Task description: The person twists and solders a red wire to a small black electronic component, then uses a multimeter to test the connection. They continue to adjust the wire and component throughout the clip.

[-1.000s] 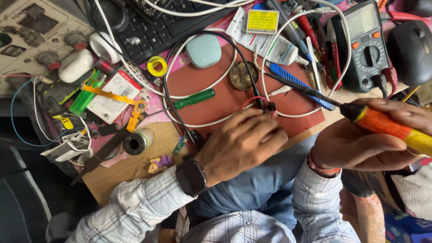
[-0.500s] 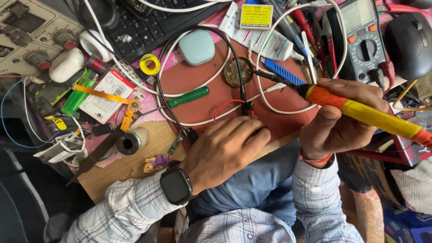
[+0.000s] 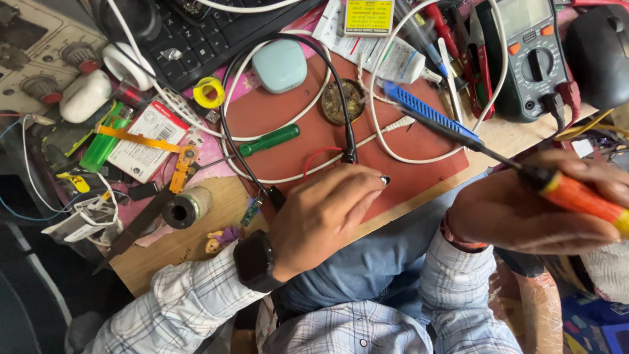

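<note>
Resting on the near edge of a reddish-brown rubber work mat [image 3: 419, 170], the left hand [image 3: 327, 219], fingers curled loosely and gripping nothing visible, presses its fingertips [image 3: 377, 180] down just beside the plug end of a thin black cable [image 3: 341, 111], apparently to steady that end against the mat. Gripped in the closed right hand [image 3: 537, 210], held off the table's front edge, an orange-and-yellow-handled soldering iron [image 3: 576, 196] points its dark tip up and left toward a round brass-coloured tin of tip cleaner [image 3: 343, 101], angled so the hot end stays away from the fingers. Looping round the mat, a white cable [image 3: 406, 124] lies near a green-handled screwdriver [image 3: 270, 139], a mint-green earbud case [image 3: 280, 65] and a blue-handled brush [image 3: 429, 118], all within easy reach. Standing at the far right, a dark green multimeter [image 3: 534, 62]; at the left on the wooden table [image 3: 170, 252], a grey spool of solder wire [image 3: 185, 208] beside a roll of yellow tape [image 3: 209, 92]. Worn on the left wrist, a black smartwatch [image 3: 255, 262].
</note>
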